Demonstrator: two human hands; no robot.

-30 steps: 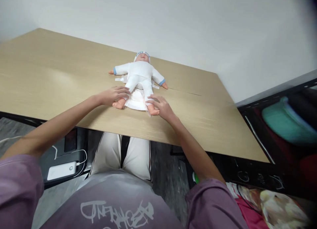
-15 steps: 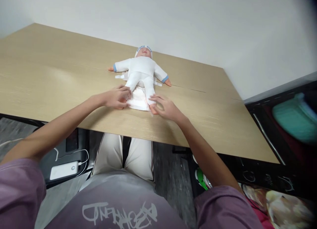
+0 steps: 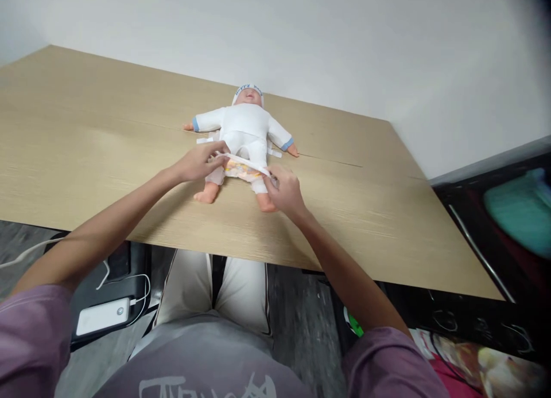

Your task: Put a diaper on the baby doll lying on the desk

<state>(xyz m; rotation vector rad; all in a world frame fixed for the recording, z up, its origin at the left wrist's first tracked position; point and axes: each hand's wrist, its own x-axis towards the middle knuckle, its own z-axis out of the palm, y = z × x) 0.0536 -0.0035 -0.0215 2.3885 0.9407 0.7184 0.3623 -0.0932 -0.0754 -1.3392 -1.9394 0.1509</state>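
Note:
A baby doll (image 3: 244, 120) in white clothes with blue cuffs and a printed cap lies on its back on the wooden table (image 3: 365, 214), feet toward me. Under its hips is a diaper (image 3: 241, 170), whose front flap is lifted between the doll's legs, its coloured print facing me. My left hand (image 3: 201, 162) pinches the left corner of that flap. Its right corner is gripped by my right hand (image 3: 284, 188), above the doll's foot. White diaper tabs stick out at both sides of the doll's waist.
A white wall (image 3: 301, 36) rises behind the table. Below the near edge, a white power bank (image 3: 103, 316) with a cable lies on a black seat. At the right, a teal object (image 3: 520, 211) and bagged items (image 3: 503, 369) sit beside the table.
Both hands have gone from the doll's lower legs to the diaper's front flap. The flap, flat on the table before, is now raised toward the doll's body.

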